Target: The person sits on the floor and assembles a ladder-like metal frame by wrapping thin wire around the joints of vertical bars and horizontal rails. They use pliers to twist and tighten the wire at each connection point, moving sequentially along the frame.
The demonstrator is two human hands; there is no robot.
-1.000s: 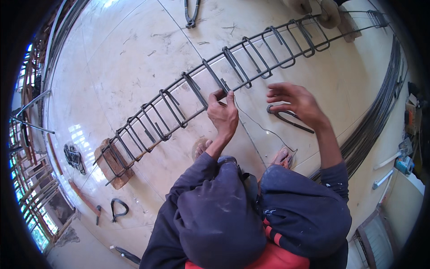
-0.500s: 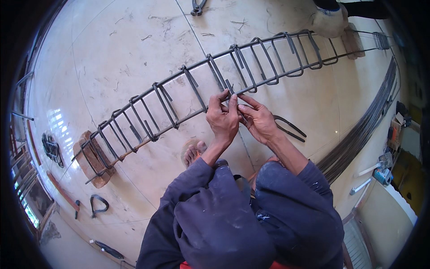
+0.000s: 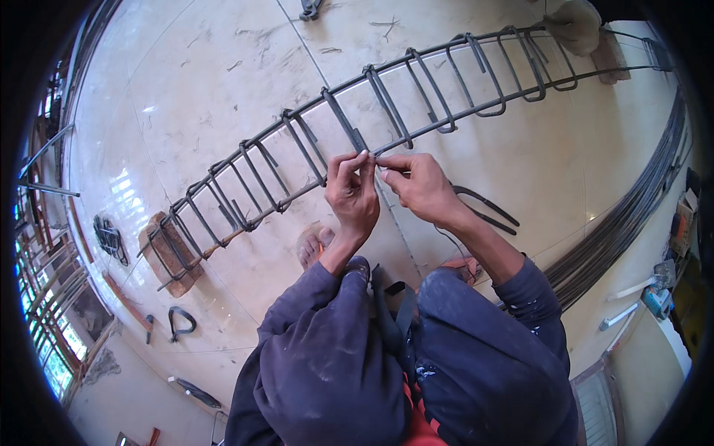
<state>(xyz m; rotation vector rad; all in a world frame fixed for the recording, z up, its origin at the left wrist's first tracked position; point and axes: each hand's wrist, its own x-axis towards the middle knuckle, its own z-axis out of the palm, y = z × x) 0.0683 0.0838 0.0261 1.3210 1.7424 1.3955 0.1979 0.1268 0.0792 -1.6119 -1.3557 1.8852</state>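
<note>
A long rebar cage point(image 3: 343, 119), made of dark steel bars with square stirrups, lies slanting across the floor in front of me. My left hand point(image 3: 352, 195) is closed, its thumb and fingertips pinching a stirrup corner at the near bar. Right beside it, my right hand point(image 3: 421, 186) is closed with thumb and forefinger pinched at the same joint, on what looks like a thin tie wire, mostly hidden by the fingers. Near my right wrist lies a tool with two curved black handles point(image 3: 487, 209), its head hidden.
A brick point(image 3: 171, 256) props the cage's left end; another brick point(image 3: 610, 58) is under its right end, near a person's foot point(image 3: 573, 28). A bundle of rods point(image 3: 606, 241) lies at right. Pincers point(image 3: 310, 9) rest at the top, stacked stirrups point(image 3: 110, 239) at left.
The view has shifted, so the cage sits further right and slightly higher. My right hand has turned flatter, its fingertips drawn in close to my left fingertips at the joint.
</note>
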